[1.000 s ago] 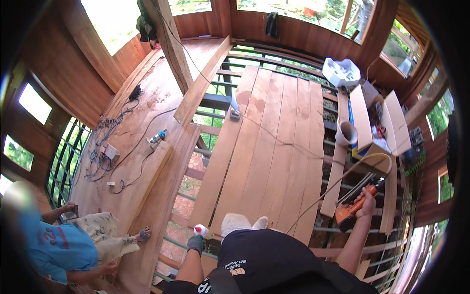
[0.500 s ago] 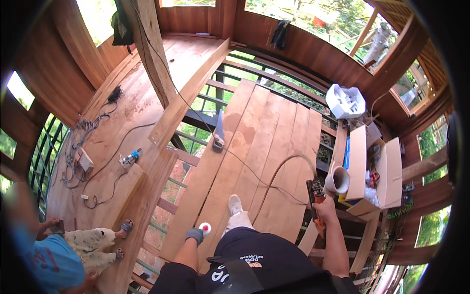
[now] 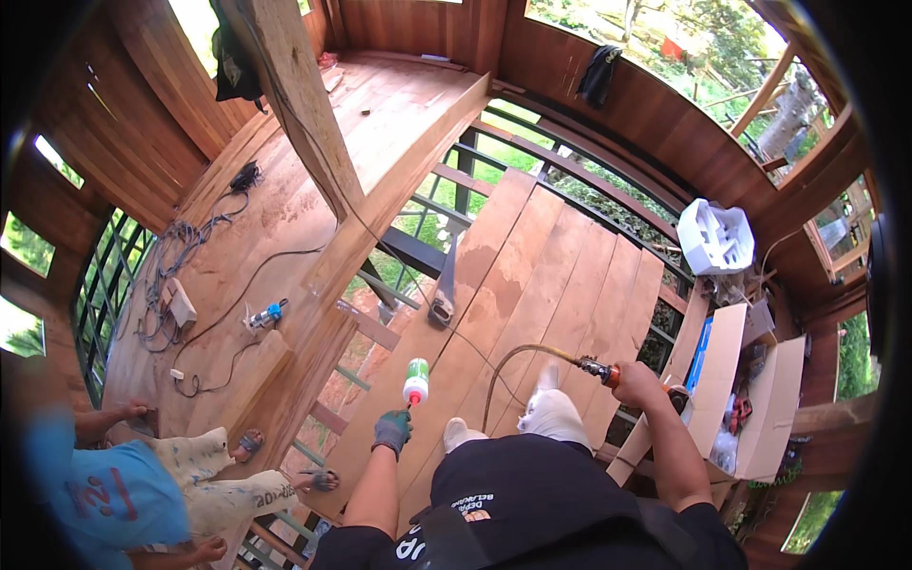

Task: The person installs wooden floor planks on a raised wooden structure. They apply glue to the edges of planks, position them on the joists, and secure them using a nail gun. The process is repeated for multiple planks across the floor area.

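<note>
My left hand [image 3: 391, 431], in a grey-green glove, is closed at the red-tipped end of a white bottle [image 3: 416, 380] with a green label. The bottle is held out over the floor boards [image 3: 513, 275], its red end toward my fingers. My right hand [image 3: 638, 384], bare, grips an orange-and-black hose-fed power tool [image 3: 600, 369], held roughly level in front of my right side. A brown hose [image 3: 513, 353] loops from the tool's left end down to the boards near my feet. Farther forward on the boards lies a handsaw [image 3: 445, 285].
A co-worker [image 3: 123, 494] in a blue shirt sits at the lower left. A blue power tool [image 3: 266, 315] and tangled cables [image 3: 176, 252] lie on the raised platform [image 3: 275, 209]. Gaps show between floor beams [image 3: 375, 328]. A post [image 3: 304, 123], an open cardboard box [image 3: 714, 366] and white foam packaging [image 3: 714, 236] stand around.
My left hand has raised the bottle forward and turned it, so its side now shows. The tool in my right hand has swung from upright to level, its hose end pointing left. My feet have shifted.
</note>
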